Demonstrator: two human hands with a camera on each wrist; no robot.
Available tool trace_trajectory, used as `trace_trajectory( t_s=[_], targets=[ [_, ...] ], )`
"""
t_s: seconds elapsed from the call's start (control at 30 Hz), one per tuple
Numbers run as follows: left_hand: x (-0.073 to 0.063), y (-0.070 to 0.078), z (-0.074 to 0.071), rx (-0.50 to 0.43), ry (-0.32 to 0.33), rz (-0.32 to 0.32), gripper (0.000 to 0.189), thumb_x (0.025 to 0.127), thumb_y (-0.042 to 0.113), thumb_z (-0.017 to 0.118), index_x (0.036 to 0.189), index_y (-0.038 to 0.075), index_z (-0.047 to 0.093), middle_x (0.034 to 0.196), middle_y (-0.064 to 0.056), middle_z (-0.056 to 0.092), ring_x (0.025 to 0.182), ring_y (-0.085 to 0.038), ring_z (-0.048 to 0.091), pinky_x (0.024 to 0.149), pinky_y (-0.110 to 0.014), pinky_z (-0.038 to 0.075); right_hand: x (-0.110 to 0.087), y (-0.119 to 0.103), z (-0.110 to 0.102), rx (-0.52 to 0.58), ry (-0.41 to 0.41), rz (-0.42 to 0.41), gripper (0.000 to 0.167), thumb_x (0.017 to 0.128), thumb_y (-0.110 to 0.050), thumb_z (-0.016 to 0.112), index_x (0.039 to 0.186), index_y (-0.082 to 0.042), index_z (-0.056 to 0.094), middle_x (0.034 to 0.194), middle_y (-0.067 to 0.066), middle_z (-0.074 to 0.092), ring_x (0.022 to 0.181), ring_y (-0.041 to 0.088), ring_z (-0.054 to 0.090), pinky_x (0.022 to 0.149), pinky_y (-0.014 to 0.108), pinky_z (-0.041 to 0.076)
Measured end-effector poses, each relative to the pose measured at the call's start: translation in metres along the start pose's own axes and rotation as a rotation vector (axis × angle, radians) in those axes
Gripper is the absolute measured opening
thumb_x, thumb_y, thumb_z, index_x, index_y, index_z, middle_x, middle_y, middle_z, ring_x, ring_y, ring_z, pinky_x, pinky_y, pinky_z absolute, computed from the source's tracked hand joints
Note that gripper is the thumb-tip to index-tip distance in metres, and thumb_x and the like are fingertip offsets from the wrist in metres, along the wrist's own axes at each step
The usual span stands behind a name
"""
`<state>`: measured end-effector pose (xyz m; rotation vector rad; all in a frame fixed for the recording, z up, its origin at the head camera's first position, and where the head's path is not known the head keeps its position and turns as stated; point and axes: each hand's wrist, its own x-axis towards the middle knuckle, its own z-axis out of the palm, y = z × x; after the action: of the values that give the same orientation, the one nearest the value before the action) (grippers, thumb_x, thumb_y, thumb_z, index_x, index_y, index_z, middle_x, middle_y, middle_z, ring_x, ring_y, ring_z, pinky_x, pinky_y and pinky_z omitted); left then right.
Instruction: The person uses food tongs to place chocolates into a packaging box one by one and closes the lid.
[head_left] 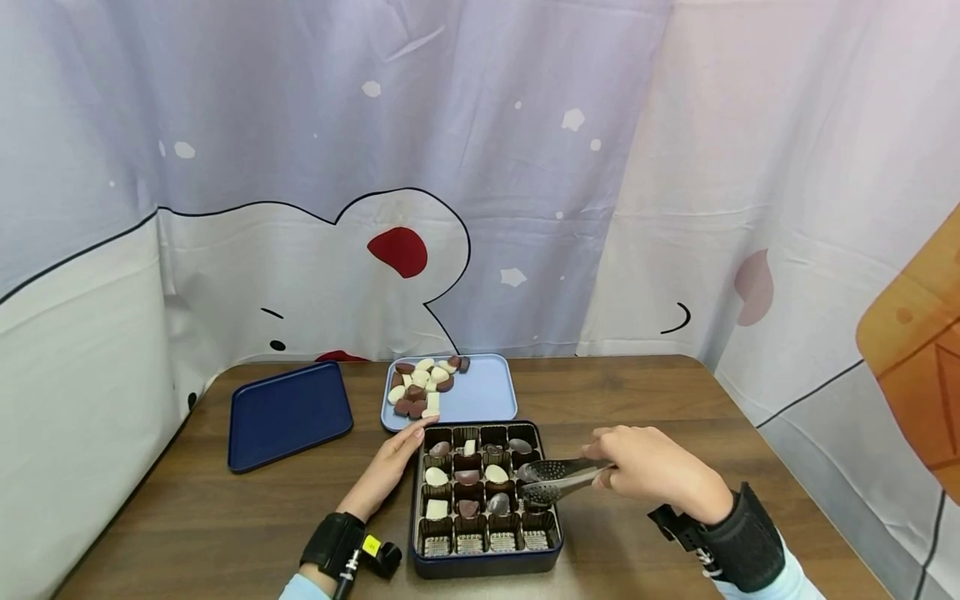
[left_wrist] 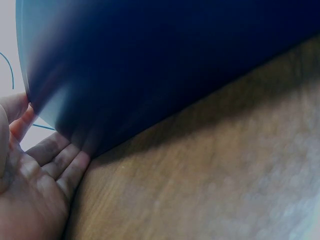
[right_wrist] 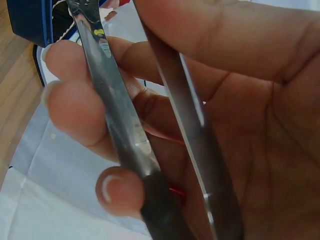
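Note:
A dark box (head_left: 487, 568) with a gridded insert stands before me, chocolates and pebble-like sweets in its upper three rows. The front row of cells shows bare bottoms. My left hand (head_left: 390, 467) rests along the box's left side; in the left wrist view its extended fingers (left_wrist: 62, 160) touch the dark blue wall (left_wrist: 175, 65). My right hand (head_left: 652, 467) grips metal tongs (head_left: 566, 483) from the right, their perforated ends parted over the rightmost column. In the right wrist view, thumb and fingers wrap the tongs' two arms (right_wrist: 120, 110). The tongs' ends partly hide those cells.
Behind the box, a light blue tray (head_left: 483, 396) carries a heap of white and brown chocolates (head_left: 420, 385) on its left part. A dark blue lid-like tray (head_left: 291, 417) lies to the left on the wooden table (head_left: 637, 400). A printed curtain (head_left: 525, 208) hangs behind.

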<state>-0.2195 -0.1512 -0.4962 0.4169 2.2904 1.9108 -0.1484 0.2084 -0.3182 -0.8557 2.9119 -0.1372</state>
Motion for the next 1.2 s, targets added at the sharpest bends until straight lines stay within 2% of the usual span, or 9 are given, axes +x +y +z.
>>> trace_trajectory(
  t_s=[0.2,0.37,0.57,0.77,0.9,0.97,1.03,1.1,1.2],
  targets=[
    [-0.001,0.001,-0.001,0.002,-0.013,0.001,0.049,0.114,0.036,0.039,0.158,0.015,0.047,0.169,-0.015,0.032,0.16,-0.04,0.016,0.126,-0.068,0.015,0.005,-0.004,-0.001,-0.019,0.078,-0.013,0.031,0.089,-0.02,0.078,0.117,-0.008,0.079,0.125,0.014,0.074,0.113,0.035,0.071,0.09,0.055,0.058],
    [-0.001,0.001,-0.001,0.009,-0.009,0.001,0.048,0.114,0.035,0.039,0.157,0.015,0.047,0.169,-0.016,0.032,0.16,-0.041,0.017,0.126,-0.068,0.016,0.019,-0.015,0.0,-0.025,0.204,-0.091,0.027,0.09,-0.019,0.078,0.116,-0.01,0.079,0.098,-0.002,0.071,0.075,0.008,0.064,0.063,0.031,0.053],
    [0.0,0.001,0.0,-0.001,-0.003,-0.003,0.047,0.114,0.033,0.039,0.157,0.015,0.048,0.169,-0.015,0.033,0.16,-0.039,0.018,0.127,-0.066,0.015,0.044,-0.022,0.0,-0.034,0.296,-0.085,0.028,0.093,-0.018,0.075,0.119,-0.01,0.078,0.099,-0.001,0.071,0.075,0.011,0.066,0.061,0.03,0.053],
    [0.0,0.001,0.0,-0.008,0.001,-0.013,0.046,0.114,0.032,0.039,0.156,0.015,0.049,0.169,-0.015,0.033,0.16,-0.038,0.019,0.128,-0.066,0.015,0.078,-0.022,-0.003,0.01,0.272,0.019,0.031,0.095,-0.018,0.073,0.124,-0.008,0.076,0.096,0.001,0.07,0.074,0.013,0.062,0.059,0.03,0.048],
    [-0.001,0.001,-0.001,-0.01,0.002,-0.02,0.046,0.114,0.032,0.039,0.157,0.015,0.048,0.169,-0.014,0.032,0.16,-0.037,0.018,0.128,-0.065,0.015,0.104,-0.026,-0.002,0.107,0.18,0.125,0.033,0.097,-0.02,0.072,0.127,-0.006,0.075,0.111,0.007,0.076,0.067,0.011,0.053,0.054,0.025,0.038],
    [-0.001,0.002,-0.001,-0.009,0.003,-0.023,0.046,0.114,0.032,0.039,0.156,0.015,0.048,0.169,-0.014,0.033,0.16,-0.037,0.018,0.128,-0.065,0.016,0.117,-0.029,0.003,0.15,0.137,0.17,0.026,0.097,-0.02,0.071,0.119,-0.007,0.078,0.104,0.007,0.077,0.062,0.01,0.048,0.054,0.024,0.033],
    [-0.001,0.002,0.0,-0.007,0.003,-0.021,0.046,0.114,0.032,0.039,0.156,0.015,0.049,0.169,-0.014,0.034,0.16,-0.038,0.019,0.128,-0.065,0.016,0.129,-0.032,0.009,0.175,0.104,0.192,0.016,0.098,-0.02,0.071,0.098,-0.008,0.08,0.085,0.003,0.073,0.057,0.011,0.042,0.054,0.025,0.028],
    [0.0,0.001,0.0,-0.008,0.006,-0.021,0.046,0.114,0.032,0.04,0.156,0.015,0.049,0.168,-0.015,0.035,0.159,-0.039,0.02,0.127,-0.066,0.016,0.139,-0.036,0.015,0.171,0.075,0.192,0.025,0.099,-0.021,0.07,0.075,-0.012,0.071,0.064,-0.002,0.055,0.056,0.011,0.04,0.055,0.026,0.027],
    [0.001,0.0,0.0,-0.006,0.004,-0.022,0.046,0.114,0.032,0.04,0.156,0.014,0.049,0.168,-0.015,0.035,0.159,-0.039,0.02,0.127,-0.066,0.016,0.151,-0.041,0.023,0.174,0.056,0.197,0.043,0.099,-0.021,0.069,0.059,-0.017,0.052,0.055,-0.006,0.036,0.054,0.012,0.036,0.056,0.028,0.026]
  ],
)
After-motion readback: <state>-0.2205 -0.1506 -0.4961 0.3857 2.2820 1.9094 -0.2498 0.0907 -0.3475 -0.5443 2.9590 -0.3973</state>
